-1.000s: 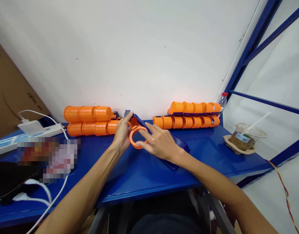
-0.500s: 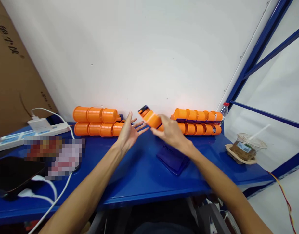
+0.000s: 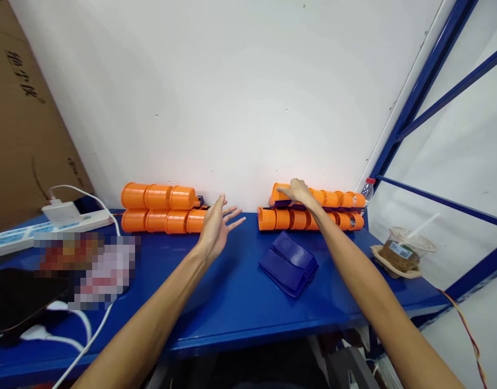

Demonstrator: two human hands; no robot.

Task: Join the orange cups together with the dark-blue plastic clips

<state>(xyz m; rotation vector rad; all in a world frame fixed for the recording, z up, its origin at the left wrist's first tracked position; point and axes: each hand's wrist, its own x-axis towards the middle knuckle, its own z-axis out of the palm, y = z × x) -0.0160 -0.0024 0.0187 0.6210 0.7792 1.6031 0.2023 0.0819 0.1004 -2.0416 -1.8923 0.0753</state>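
My left hand (image 3: 216, 224) is open, fingers spread and palm turned to the right, holding nothing. It is beside the right end of a two-tier stack of orange plastic cups (image 3: 157, 220), which lie on their sides against the wall. At the right, my right hand (image 3: 299, 192) is closed over the left end of the upper row, thumb along an orange cylindrical piece (image 3: 277, 195); its other fingertips are hidden. Below it runs a lower row of orange cylinders (image 3: 282, 219), with dark blue showing between the rows. Folded dark blue sheets (image 3: 289, 265) lie in front.
On the left are a white power strip (image 3: 96, 219), a charger (image 3: 62, 212), white cables and a black phone-like device (image 3: 21, 300). A lidded drink cup (image 3: 406, 248) stands in a carton holder at right. A bottle (image 3: 368, 189) stands behind the right-hand rows.
My right hand has carried an orange piece with a dark end from mid-table to the upper right row, uncovering the lower row and blue sheets. My left hand stays nearly still.
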